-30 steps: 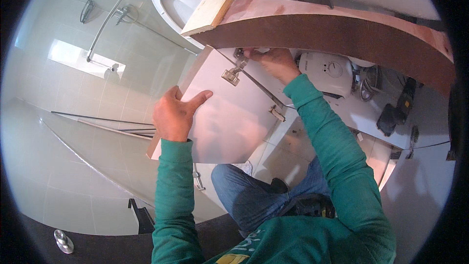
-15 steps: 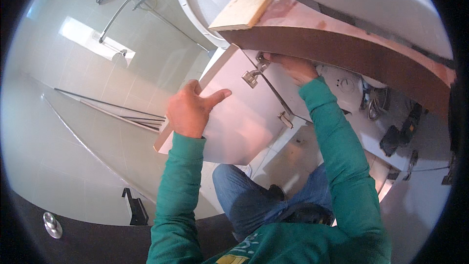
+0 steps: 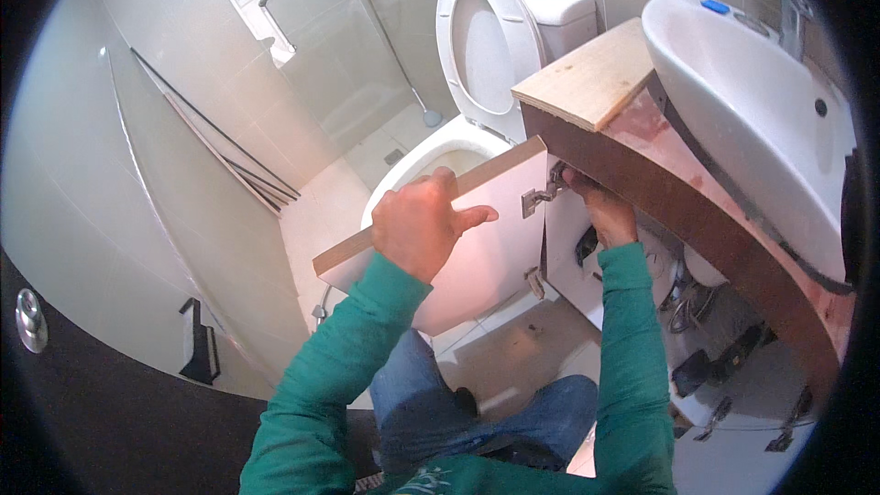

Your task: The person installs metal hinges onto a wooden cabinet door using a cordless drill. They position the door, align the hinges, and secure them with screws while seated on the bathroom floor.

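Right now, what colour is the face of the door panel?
White, with a tan raw edge: door panel, in the head view.

We're kneeling on the bathroom floor (image 3: 513,348) in front of the vanity cabinet (image 3: 697,220), holding up a white cabinet door (image 3: 486,247). Our left hand (image 3: 423,225) is gripping its top edge, fingers curled over it. Our right hand (image 3: 600,206) is reaching in under the wooden top, right at the upper hinge (image 3: 539,200); a second hinge (image 3: 534,282) is sitting lower on the door's edge. The white sink (image 3: 752,101) is resting on the cabinet, and the toilet (image 3: 486,64) is standing behind the door with its lid up.
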`<state>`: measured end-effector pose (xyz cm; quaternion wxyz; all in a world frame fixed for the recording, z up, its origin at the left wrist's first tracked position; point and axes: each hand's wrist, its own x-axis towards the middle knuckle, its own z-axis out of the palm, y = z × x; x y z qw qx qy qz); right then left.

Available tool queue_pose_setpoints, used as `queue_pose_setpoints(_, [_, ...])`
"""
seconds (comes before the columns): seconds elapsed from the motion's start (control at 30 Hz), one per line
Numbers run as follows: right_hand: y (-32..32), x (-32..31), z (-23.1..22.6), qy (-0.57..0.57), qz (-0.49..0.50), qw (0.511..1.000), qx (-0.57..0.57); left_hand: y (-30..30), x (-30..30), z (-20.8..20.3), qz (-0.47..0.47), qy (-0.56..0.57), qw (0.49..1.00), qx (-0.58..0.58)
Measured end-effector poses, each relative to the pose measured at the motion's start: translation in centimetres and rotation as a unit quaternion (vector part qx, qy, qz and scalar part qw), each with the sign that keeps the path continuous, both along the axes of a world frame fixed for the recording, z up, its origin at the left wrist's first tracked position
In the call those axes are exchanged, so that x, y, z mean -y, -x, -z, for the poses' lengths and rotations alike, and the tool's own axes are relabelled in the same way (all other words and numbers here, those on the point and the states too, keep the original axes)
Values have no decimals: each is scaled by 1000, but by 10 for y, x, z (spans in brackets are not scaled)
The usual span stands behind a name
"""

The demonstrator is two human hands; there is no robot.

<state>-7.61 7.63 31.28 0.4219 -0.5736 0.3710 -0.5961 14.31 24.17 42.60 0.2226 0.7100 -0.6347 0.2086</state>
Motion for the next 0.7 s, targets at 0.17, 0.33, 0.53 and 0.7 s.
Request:
queue_pose_setpoints(0.17, [1,3,7,-1,10,999,43,-1,2,4,16,20,1000,-3])
queue_pose_setpoints(0.33, [-1,8,11,16,25,999,45,-4,1,3,29,11,999,-24])
queue_pose_setpoints(0.53, [3,9,12,-37,-4,999,27,-7,-3,6,26,7,999,-18])
queue_pose_setpoints(0.7, [9,17,11,-5,30,998,-45,-6,-2,8,43,13,998,-40])
